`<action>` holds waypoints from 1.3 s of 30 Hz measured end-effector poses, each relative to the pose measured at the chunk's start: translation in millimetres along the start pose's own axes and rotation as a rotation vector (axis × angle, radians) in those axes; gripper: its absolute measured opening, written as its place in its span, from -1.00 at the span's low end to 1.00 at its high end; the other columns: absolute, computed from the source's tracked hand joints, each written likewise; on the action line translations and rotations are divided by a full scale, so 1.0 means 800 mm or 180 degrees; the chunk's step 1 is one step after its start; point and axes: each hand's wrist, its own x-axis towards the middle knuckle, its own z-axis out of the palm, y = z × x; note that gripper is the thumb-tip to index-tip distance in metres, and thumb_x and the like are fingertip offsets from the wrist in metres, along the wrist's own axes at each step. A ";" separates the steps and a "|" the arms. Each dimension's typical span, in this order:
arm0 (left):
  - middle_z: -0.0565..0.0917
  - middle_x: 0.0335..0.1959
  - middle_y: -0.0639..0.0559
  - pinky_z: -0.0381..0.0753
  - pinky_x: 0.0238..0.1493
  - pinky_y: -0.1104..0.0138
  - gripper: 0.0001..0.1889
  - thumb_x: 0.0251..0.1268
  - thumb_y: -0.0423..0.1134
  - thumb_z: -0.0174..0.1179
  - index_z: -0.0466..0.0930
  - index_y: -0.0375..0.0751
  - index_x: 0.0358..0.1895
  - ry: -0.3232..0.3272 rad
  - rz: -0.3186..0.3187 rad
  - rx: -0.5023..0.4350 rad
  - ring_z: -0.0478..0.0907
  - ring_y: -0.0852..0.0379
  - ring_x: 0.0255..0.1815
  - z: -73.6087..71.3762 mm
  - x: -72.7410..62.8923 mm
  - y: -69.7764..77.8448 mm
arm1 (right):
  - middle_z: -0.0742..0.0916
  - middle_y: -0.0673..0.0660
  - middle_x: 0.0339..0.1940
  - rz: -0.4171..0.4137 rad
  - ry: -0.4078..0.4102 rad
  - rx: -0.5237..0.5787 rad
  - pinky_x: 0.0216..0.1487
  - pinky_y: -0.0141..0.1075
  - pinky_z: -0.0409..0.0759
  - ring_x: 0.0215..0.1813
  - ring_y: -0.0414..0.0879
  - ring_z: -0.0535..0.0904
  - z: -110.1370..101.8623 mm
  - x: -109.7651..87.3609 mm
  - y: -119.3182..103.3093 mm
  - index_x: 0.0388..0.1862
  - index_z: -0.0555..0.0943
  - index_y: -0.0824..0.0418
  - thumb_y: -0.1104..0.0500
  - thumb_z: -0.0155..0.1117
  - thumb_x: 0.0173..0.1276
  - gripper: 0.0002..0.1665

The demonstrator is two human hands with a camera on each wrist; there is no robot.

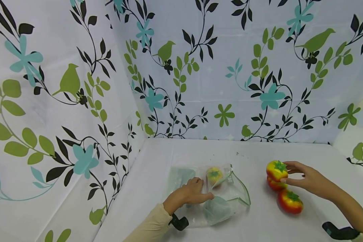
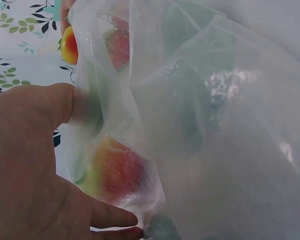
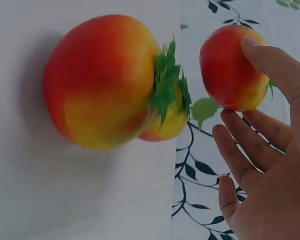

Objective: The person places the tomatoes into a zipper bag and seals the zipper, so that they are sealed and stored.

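Patterned cloth (image 1: 205,87) fills the upper frame, with a white worktop (image 1: 260,228) spreading below. A clear bag (image 1: 220,205) lies at lower centre, its green-edged mouth toward the right. My left grip (image 1: 190,193) touches it, thumb and fingers spread wide, pinching nothing that I can see; light pressure there should stop the thin plastic sliding. My right grip (image 1: 305,178), at lower right, curls around the held fruit (image 1: 275,170), thumb on one side, fingertips on the other. For what looks like a lift, I would do best to squeeze gently on the smooth sides, clear of the leafy top, and rise before swinging sideways, so nothing gets knocked. The front fruit (image 1: 289,203) sits lower in the frame. The rear fruit (image 1: 274,184) is partly hidden behind the held one; the right wrist view shows them apart. The bagged fruit (image 1: 214,174) shows through the plastic, near the bag's top.
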 end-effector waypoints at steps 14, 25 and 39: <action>0.31 0.58 -0.17 0.35 0.47 -0.20 -0.06 0.40 0.37 0.07 0.28 -0.30 0.59 -0.0021 -0.0004 0.0014 0.26 -0.15 0.59 -0.002 -0.002 0.004 | 0.73 0.23 0.21 -0.0179 -0.0168 0.0222 0.06 0.31 0.65 0.25 0.25 0.62 0.038 0.003 -0.051 0.47 0.46 0.20 -0.08 0.50 0.37 -0.20; 0.31 0.58 -0.17 0.36 0.47 -0.20 -0.05 0.39 0.38 0.07 0.29 -0.30 0.59 0.0000 0.0024 0.0010 0.26 -0.15 0.59 -0.001 0.000 0.002 | 0.72 0.10 0.19 -0.0421 -0.0286 0.0237 0.15 0.31 0.63 0.22 0.15 0.63 0.069 0.007 -0.081 0.43 0.51 0.14 -0.11 0.57 0.31 -0.20; 0.29 0.60 -0.16 0.32 0.49 -0.22 -0.04 0.37 0.41 0.04 0.27 -0.27 0.61 -0.0032 0.0017 -0.0005 0.23 -0.15 0.61 0.000 0.002 -0.003 | 0.71 -0.01 0.18 -0.0520 -0.0396 0.0228 0.20 0.18 0.63 0.19 0.04 0.63 0.095 0.013 -0.097 0.42 0.53 0.05 -0.21 0.57 0.29 -0.19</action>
